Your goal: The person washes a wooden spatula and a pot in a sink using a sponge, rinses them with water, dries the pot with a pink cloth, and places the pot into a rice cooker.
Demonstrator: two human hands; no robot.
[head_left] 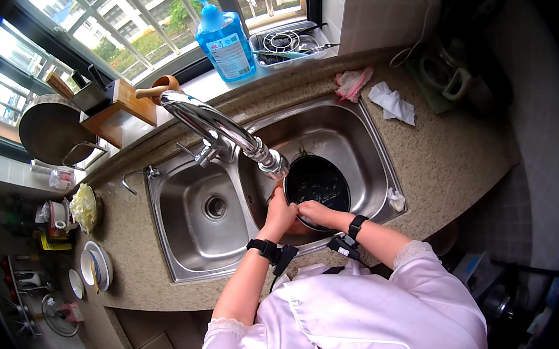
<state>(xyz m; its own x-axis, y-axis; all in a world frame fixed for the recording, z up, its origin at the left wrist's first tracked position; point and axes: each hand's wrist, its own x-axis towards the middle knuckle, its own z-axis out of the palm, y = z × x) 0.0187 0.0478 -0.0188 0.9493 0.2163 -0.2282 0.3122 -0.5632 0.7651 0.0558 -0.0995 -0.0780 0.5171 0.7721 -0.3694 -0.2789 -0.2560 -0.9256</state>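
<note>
A pot (321, 183) with a dark interior and a reddish outside is tilted in the larger, right basin (366, 167) of a steel sink. Shiny patches inside it look wet. My left hand (281, 213) grips the pot's rim on its left side. Close beside it, my right hand (319, 214) reaches over the near rim with curled fingers; whether it pinches the rim or a small item is hidden. Just above the pot's left edge hangs the spout of a chrome faucet (272, 164). Black straps with small devices circle both wrists.
Left is the smaller basin (202, 206). Behind the sink stand a blue soap pump bottle (226, 49), a tray of utensils (290, 44) and a knife block (121, 106). Right lie a pink-edged cloth (354, 83) and white cloth (392, 104). Bowls (103, 264) sit left.
</note>
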